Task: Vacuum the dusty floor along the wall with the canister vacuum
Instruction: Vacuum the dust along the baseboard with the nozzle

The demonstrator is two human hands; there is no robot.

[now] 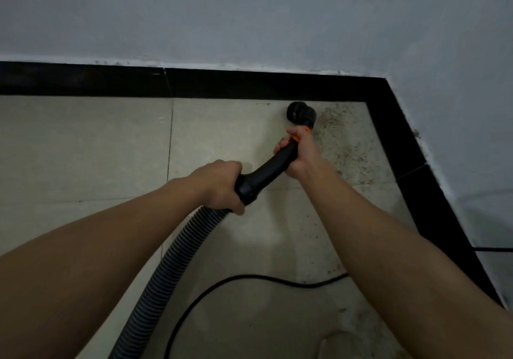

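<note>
A black vacuum handle (pixel 270 170) with an orange ring runs from lower left to upper right. My left hand (pixel 222 183) grips its lower end, where the ribbed grey hose (pixel 172 264) joins. My right hand (pixel 301 150) grips the upper end just below the orange ring. The round black nozzle (pixel 301 113) sits on the floor tile close to the black skirting (pixel 249 84). Dark dust and grit (pixel 352 136) cover the tile to the right of the nozzle, toward the corner.
A black power cord (pixel 249 278) curves across the floor near me. The black skirting turns at the corner (pixel 385 86) and runs down the right side along a grey wall (pixel 458 53). Pale tiles (pixel 83 142) stretch to the left.
</note>
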